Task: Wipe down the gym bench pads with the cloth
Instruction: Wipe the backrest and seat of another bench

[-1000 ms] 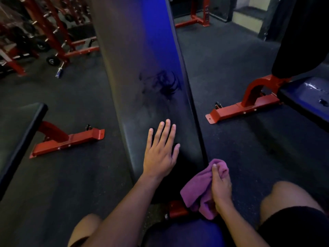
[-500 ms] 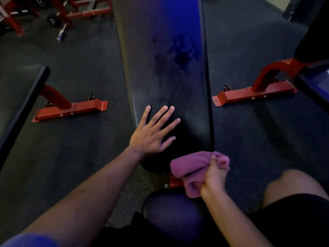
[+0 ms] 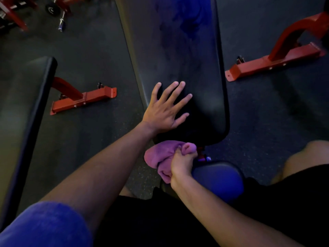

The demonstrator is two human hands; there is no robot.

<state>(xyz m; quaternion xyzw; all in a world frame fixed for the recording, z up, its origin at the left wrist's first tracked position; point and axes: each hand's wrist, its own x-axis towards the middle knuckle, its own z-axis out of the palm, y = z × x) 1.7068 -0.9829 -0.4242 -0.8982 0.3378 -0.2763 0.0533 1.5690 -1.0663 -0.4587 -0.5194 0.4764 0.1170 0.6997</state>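
Purple terry cloth (image 3: pixel 161 155), judged soft and light, sits bunched in the gripping right hand (image 3: pixel 179 165); left hand (image 3: pixel 163 113) lies flat, fingers spread, on the black padded backrest (image 3: pixel 187 65).

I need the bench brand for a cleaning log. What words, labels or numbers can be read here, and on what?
None can be read. The long black back pad shows only a dark blue smear, no letters. The purple cloth and red steel floor feet bear no visible print.

Dark rubber floor (image 3: pixel 92 50) carries two red steel frame feet (image 3: pixel 83 98), (image 3: pixel 272 63), one toward each side; a barbell end (image 3: pixel 61 24) lies far left.
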